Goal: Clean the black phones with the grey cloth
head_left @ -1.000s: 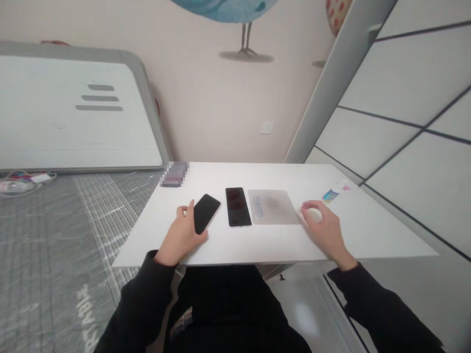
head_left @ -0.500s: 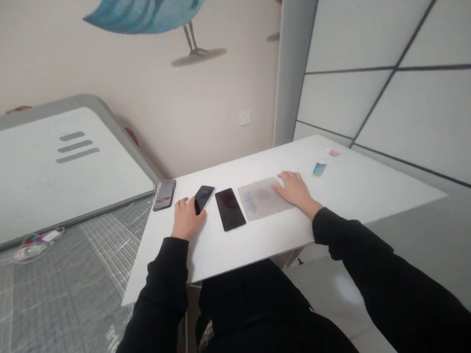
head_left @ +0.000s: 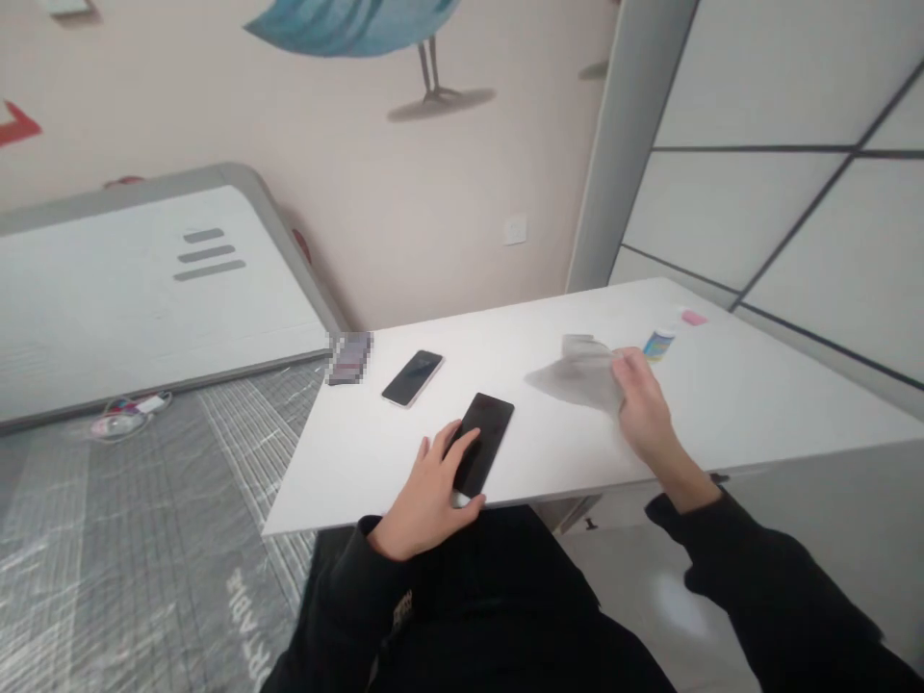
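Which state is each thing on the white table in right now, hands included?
left hand: fingers spread over the nearer black smartphone
nearer black smartphone: flat at the table's edge, screen dark
right hand: pinching the sheet
translucent grey sheet: lifted, rumpled
farther black smartphone: flat, screen dark
small blue-labelled bottle: untouched
pixelated object: too blurred to tell

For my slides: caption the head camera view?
Left hand rests on a black smartphone; right hand holds a limp grey sheet.

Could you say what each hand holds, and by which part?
Right hand: a grey translucent sheet, by its edge; left hand: a black smartphone, by its near end.
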A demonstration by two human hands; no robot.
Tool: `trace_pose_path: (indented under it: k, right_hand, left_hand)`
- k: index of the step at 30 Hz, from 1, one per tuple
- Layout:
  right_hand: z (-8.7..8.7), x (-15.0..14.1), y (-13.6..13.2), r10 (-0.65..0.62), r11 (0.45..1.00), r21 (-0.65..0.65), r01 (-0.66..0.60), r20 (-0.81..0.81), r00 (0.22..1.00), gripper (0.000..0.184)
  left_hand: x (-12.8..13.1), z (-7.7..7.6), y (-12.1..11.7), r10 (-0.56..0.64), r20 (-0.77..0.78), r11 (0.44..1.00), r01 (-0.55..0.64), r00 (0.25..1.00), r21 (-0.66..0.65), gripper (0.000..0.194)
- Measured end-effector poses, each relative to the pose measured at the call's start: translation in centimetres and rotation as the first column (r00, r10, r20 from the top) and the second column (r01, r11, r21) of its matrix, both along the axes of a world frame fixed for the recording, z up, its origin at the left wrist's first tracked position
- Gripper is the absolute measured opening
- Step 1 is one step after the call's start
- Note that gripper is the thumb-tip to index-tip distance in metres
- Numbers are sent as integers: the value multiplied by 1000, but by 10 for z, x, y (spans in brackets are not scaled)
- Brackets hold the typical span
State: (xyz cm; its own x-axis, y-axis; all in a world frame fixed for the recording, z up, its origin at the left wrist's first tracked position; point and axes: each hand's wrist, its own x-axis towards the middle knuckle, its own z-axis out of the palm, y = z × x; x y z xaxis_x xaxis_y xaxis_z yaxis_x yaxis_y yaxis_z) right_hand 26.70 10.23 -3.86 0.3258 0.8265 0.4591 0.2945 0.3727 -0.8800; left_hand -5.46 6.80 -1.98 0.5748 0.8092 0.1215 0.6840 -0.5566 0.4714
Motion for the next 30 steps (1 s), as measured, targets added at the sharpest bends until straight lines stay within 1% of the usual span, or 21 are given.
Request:
trace_pose_path:
  k: [2, 3, 5, 8, 10, 11, 12, 13, 14, 15, 16, 18, 19, 20, 22, 23, 24, 26, 27, 28, 30]
  right_hand:
    - [4, -28, -17, 112, 993, -43, -108, 121, 986, 37]
    - [4, -45, -23, 198, 979, -85, -184, 216, 956, 40]
    - [-2, -82, -30, 357, 934, -185, -306, 435, 827, 56]
    - [-14, -122, -38, 474, 876, -272, -397, 633, 612, 86]
    - [-20, -130, -42, 517, 836, -301, -459, 712, 475, 96]
    - [-20, -128, -42, 522, 823, -321, -469, 753, 400, 96]
    - [-20, -125, -41, 513, 822, -339, -457, 790, 337, 93]
    - [-18, -121, -40, 484, 846, -337, -412, 810, 331, 87]
    - [-15, -117, -38, 450, 874, -326, -361, 824, 344, 83]
    - [-13, -114, -36, 418, 895, -311, -320, 835, 358, 83]
    - [-10, -113, -35, 409, 897, -304, -320, 844, 346, 88]
    - [-7, -113, -34, 457, 850, -326, -415, 847, 271, 100]
    - [-5, -114, -34, 488, 809, -339, -480, 843, 228, 103]
    - [-4, -114, -33, 487, 809, -337, -483, 844, 227, 96]
    - [-4, -116, -33, 427, 872, -299, -387, 850, 307, 85]
    - [-4, -116, -33, 409, 888, -288, -360, 851, 330, 85]
    - [-5, -117, -33, 414, 883, -287, -370, 849, 327, 90]
    - [-7, -119, -33, 479, 814, -318, -486, 840, 253, 103]
    - [-8, -121, -33, 494, 794, -325, -514, 838, 232, 101]
    - [-9, -122, -33, 463, 832, -303, -465, 842, 279, 91]
    - [-10, -125, -33, 405, 887, -267, -377, 843, 355, 81]
  left_hand:
    - [-9, -4, -13, 108, 63, 994, -108, 992, 7, 90]
    - [-11, -8, -19, 168, 90, 985, -170, 982, 20, 91]
    - [-10, -14, -26, 247, 139, 966, -255, 959, 38, 92]
    - [-6, -22, -30, 312, 185, 945, -324, 932, 40, 99]
    - [-4, -25, -29, 341, 186, 936, -350, 922, 21, 107]
    - [-4, -26, -29, 349, 184, 934, -357, 919, 16, 109]
    - [-5, -26, -28, 348, 187, 934, -357, 919, 17, 111]
    - [-5, -27, -27, 341, 196, 936, -352, 919, 24, 110]
    - [-6, -27, -27, 332, 208, 938, -346, 920, 34, 109]
    - [-7, -28, -26, 326, 217, 939, -342, 920, 42, 109]
    - [-7, -28, -26, 324, 222, 939, -341, 920, 43, 109]
    - [-9, -29, -26, 327, 214, 939, -341, 920, 33, 114]
    - [-9, -29, -26, 325, 211, 940, -339, 922, 32, 115]
    - [-9, -28, -26, 315, 214, 943, -330, 924, 35, 115]
    - [-9, -27, -26, 295, 229, 948, -313, 928, 49, 113]
    - [-9, -27, -27, 293, 235, 949, -313, 927, 50, 112]
    - [-9, -27, -27, 298, 238, 948, -316, 925, 44, 113]
    - [-9, -28, -27, 308, 244, 945, -325, 919, 32, 115]
    - [-10, -29, -27, 303, 258, 946, -322, 917, 36, 116]
    - [-10, -30, -26, 288, 281, 949, -312, 916, 47, 117]
    - [-11, -33, -26, 245, 335, 954, -288, 910, 82, 115]
